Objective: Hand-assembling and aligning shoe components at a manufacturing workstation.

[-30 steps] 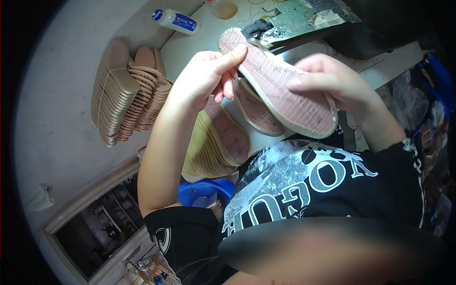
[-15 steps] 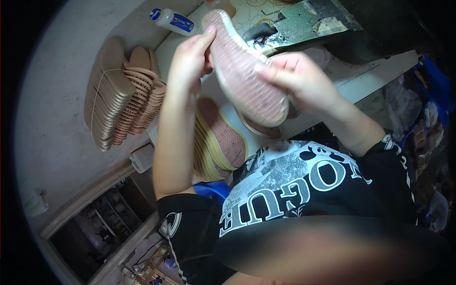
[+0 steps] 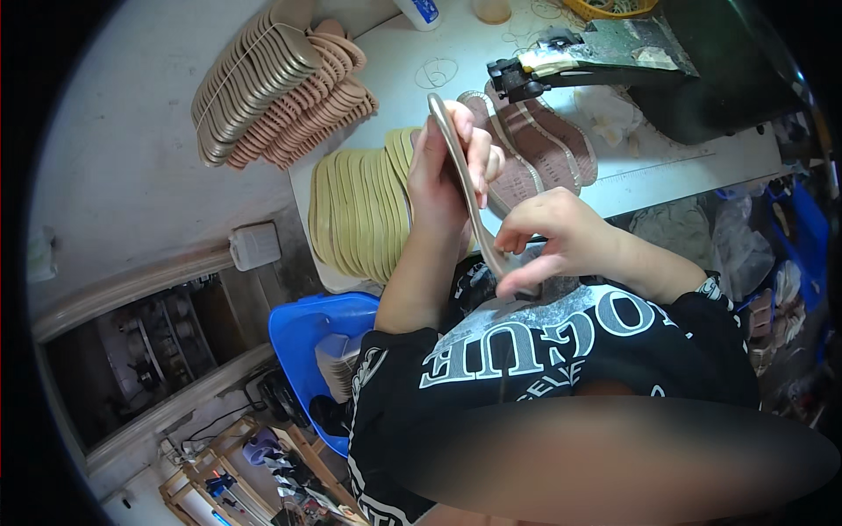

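An insole (image 3: pixel 465 180), seen almost edge-on, is held up in front of my chest. My left hand (image 3: pixel 443 175) grips its upper part, with the thumb on one side and the fingers on the other. Its lower end is pinched between the thumb and fingers of my right hand (image 3: pixel 557 237). Beyond my hands, several pinkish insoles (image 3: pixel 561 145) with pale pleated edges lie overlapping on the table. A row of yellow-edged insoles (image 3: pixel 351 215) leans together left of my left hand.
Bundled brown insoles (image 3: pixel 254 83) stand against the wall on the white table (image 3: pixel 403 57). A sewing machine (image 3: pixel 605 53) is at the far right, near a yellow basket (image 3: pixel 610 9). A blue bin (image 3: pixel 294 324) stands below the table's left side.
The insole has turned from showing its pink, pleated-edge face to being nearly edge-on, and has come lower and nearer my chest. The view has shifted, showing more of the table.
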`<act>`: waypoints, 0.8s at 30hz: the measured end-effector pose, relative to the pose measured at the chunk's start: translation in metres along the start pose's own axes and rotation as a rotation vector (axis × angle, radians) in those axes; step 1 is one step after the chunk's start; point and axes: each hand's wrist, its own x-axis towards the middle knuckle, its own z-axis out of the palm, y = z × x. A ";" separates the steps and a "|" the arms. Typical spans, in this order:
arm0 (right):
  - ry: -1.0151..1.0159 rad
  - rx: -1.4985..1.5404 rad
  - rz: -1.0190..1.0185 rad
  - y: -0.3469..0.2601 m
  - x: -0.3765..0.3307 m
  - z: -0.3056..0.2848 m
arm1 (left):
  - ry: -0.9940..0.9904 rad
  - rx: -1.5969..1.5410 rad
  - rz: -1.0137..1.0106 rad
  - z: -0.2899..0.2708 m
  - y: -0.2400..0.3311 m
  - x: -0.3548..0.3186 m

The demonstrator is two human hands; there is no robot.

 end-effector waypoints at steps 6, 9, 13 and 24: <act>-0.060 0.102 0.147 -0.008 -0.004 0.009 | 0.152 0.046 0.010 0.012 0.002 -0.011; 0.130 0.285 0.314 -0.011 -0.003 -0.003 | 0.682 0.112 -0.035 0.008 0.010 0.004; 0.383 0.651 0.427 0.019 0.010 -0.013 | 0.354 -0.036 -0.082 -0.003 0.007 -0.011; 0.405 1.082 0.506 0.043 0.017 -0.001 | 0.287 -0.179 -0.081 -0.001 -0.003 -0.030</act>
